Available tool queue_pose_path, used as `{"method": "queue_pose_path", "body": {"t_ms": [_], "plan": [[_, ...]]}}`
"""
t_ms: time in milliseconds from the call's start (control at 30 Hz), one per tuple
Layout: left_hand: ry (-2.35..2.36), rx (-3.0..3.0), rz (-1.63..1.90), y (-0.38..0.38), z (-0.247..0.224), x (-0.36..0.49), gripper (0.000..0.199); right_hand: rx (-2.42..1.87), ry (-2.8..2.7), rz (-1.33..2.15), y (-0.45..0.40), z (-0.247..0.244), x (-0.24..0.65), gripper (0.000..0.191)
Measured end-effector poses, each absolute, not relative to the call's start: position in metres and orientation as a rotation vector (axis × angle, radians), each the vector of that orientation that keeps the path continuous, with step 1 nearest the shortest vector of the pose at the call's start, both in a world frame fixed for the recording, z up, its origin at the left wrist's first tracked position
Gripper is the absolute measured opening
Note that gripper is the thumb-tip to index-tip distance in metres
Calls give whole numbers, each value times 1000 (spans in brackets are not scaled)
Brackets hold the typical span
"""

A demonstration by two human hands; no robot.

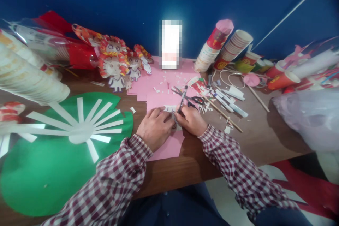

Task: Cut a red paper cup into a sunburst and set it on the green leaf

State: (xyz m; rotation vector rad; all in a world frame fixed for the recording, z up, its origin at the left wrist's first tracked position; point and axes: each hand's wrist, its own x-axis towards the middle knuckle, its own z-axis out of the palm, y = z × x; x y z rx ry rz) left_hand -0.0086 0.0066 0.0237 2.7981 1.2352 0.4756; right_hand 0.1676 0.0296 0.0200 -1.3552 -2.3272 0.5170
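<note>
My right hand [192,120] is closed around a black-and-white marker pen [182,99], which stands steeply tilted over a small white paper cutout [170,107] with dark drawn lines. Fingers bent and close together, my left hand [157,125] holds the same cutout down from the left and hides part of it. Under both hands lies pink paper [169,148] on the brown table. A pair of scissors [197,99] with black handles rests just beyond my right hand. The pen's tip is hidden.
Left, a green paper leaf shape [39,169] carries white paper strips [79,134]. Behind it stand cup stacks [34,74] and paper lion-like figures [115,67]. Right are marker pens [224,102], a wooden stick [225,114], more cups [233,49] and a plastic bag [304,116]. A blurred bright screen [171,42] stands behind.
</note>
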Motion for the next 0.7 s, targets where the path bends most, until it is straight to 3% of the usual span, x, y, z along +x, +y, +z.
{"method": "queue_pose_path", "body": {"t_ms": [700], "plan": [[1229,2794,455,6,23,-9,16,-1346,-2192,565,29,19,170,13]]}}
